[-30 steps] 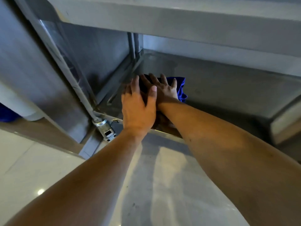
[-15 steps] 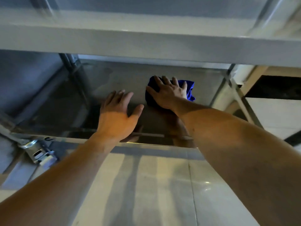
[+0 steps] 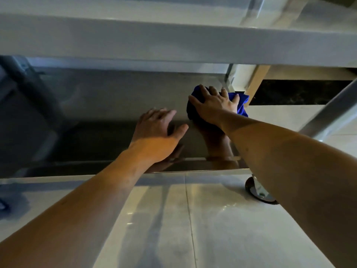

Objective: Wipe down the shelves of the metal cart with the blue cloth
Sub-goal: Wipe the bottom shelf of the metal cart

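The metal cart's lowest shelf [image 3: 108, 105] runs across the middle of the view, shiny and dark. A blue cloth [image 3: 242, 102] lies bunched near the shelf's far right corner. My right hand [image 3: 214, 106] presses flat on top of the cloth, fingers spread, covering most of it. My left hand [image 3: 156, 132] rests palm down on the bare shelf just left of the cloth, fingers apart, holding nothing. The shelf above [image 3: 173, 39] spans the top of the view.
A cart upright [image 3: 229, 78] stands right behind the cloth. A caster wheel [image 3: 257, 190] sits under the shelf's near right corner on the glossy tiled floor [image 3: 193, 229]. A slanted metal leg [image 3: 328, 115] crosses at right. Dark cart framing is at left.
My right hand has slid the blue cloth rightward along the lowest shelf, from its left corner to near its right corner. My left hand followed along the shelf, and the view swung right.
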